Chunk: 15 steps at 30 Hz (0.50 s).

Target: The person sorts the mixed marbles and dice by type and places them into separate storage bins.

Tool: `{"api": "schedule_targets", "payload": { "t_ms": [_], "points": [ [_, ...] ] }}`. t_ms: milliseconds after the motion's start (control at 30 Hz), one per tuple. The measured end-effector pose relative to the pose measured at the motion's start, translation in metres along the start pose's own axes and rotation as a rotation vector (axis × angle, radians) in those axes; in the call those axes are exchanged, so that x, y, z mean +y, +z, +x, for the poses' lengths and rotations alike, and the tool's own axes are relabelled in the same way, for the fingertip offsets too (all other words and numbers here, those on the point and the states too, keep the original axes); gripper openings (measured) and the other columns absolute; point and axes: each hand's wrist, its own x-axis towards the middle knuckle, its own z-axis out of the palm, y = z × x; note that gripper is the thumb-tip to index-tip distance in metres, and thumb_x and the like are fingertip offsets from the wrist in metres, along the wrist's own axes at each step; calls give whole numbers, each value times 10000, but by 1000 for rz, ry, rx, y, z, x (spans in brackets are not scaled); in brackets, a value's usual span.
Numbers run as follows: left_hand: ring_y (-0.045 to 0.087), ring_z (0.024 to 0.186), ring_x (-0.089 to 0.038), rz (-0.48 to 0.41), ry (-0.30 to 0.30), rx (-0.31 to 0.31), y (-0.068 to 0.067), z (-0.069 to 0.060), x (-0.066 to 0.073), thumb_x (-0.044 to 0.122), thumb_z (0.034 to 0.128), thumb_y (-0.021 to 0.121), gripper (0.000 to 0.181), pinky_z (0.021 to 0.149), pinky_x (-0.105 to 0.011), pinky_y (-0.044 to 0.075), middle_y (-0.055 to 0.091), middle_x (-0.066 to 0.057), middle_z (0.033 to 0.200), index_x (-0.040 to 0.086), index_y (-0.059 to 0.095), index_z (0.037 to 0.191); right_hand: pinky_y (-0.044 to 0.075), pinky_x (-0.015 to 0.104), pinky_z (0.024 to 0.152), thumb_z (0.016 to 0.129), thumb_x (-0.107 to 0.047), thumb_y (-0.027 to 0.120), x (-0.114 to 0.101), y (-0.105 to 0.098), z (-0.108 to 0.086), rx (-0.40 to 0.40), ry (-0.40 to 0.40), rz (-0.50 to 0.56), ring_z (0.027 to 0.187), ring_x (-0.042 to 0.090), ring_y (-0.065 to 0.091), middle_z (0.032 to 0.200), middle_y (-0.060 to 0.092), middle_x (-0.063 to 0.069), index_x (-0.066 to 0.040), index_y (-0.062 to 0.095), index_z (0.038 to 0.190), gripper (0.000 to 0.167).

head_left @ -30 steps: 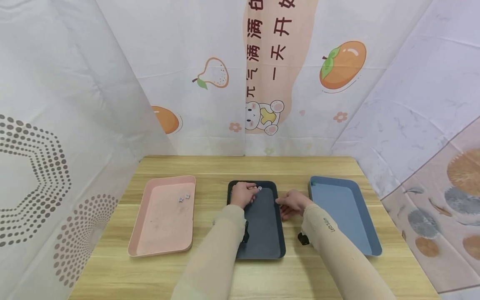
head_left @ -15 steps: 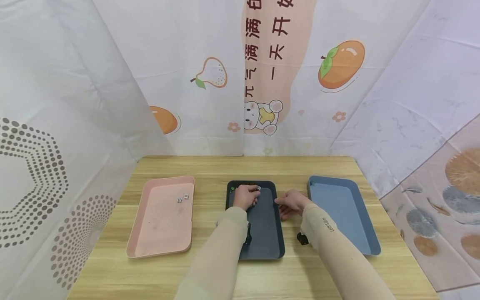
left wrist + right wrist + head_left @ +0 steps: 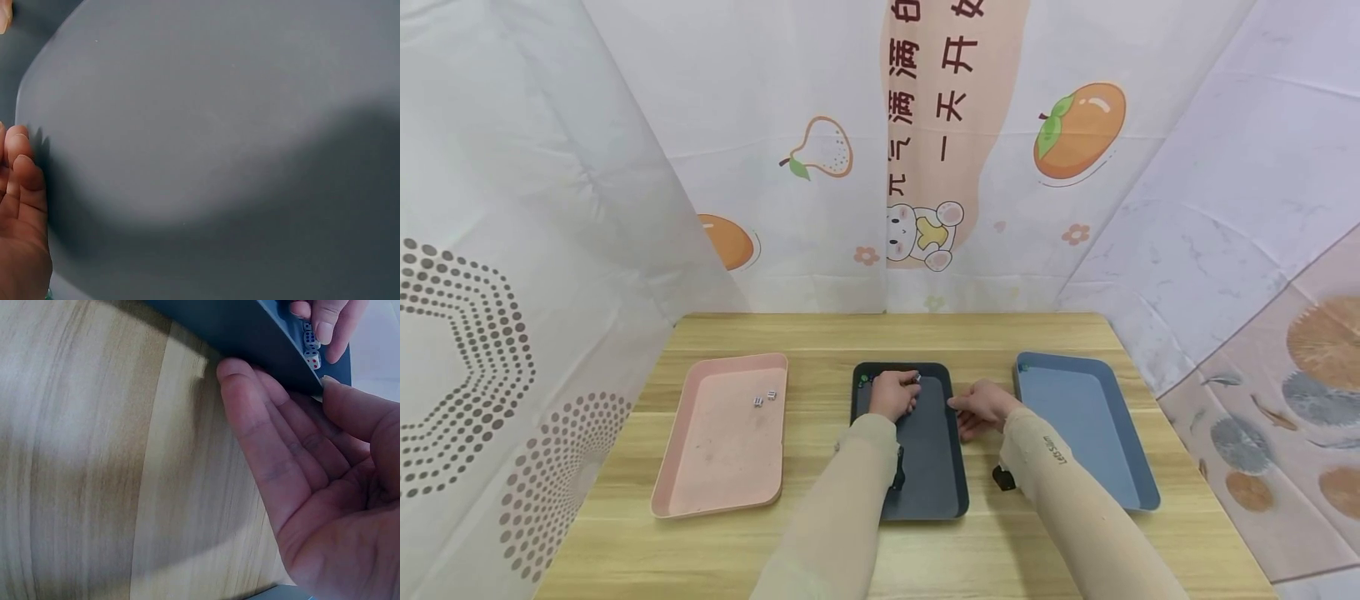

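Observation:
My left hand (image 3: 895, 393) reaches into the far end of a dark grey tray (image 3: 925, 467). In the right wrist view its thumb and fingertips pinch at a short row of white dice (image 3: 312, 341) with blue and red pips, beside the tray wall. Part of that row is hidden by the fingers. My right hand (image 3: 985, 403) holds the tray's right rim, thumb on top and the other fingers along the outer wall. Small green pieces (image 3: 864, 379), too small to make out, lie in the tray's far left corner.
A pink tray (image 3: 715, 500) stands on the left with two dice (image 3: 757, 402) near its right wall. On the right is a blue tray (image 3: 1086, 433), a small green piece (image 3: 1025, 367) in its far left corner. All rest on a wooden table (image 3: 820, 333) before printed curtains.
My left hand has shifted slightly right along the dice, uncovering the green pieces in the corner. Fewer dice show beyond its fingertips. My right hand keeps its hold on the rim.

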Motion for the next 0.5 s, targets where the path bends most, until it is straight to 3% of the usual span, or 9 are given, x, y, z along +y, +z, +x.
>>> {"api": "schedule_targets", "payload": {
  "t_ms": [500],
  "points": [
    [580,529,-141,27,-24,-49,-3,4,0,49,969,695,380,475,-251,500,728,-109,771,95,679,1346,636,402,703,1040,-199,611,1,0,2,0,-6,-5,687,238,728,837,731,180,57,731,972,291]
  ]
}}
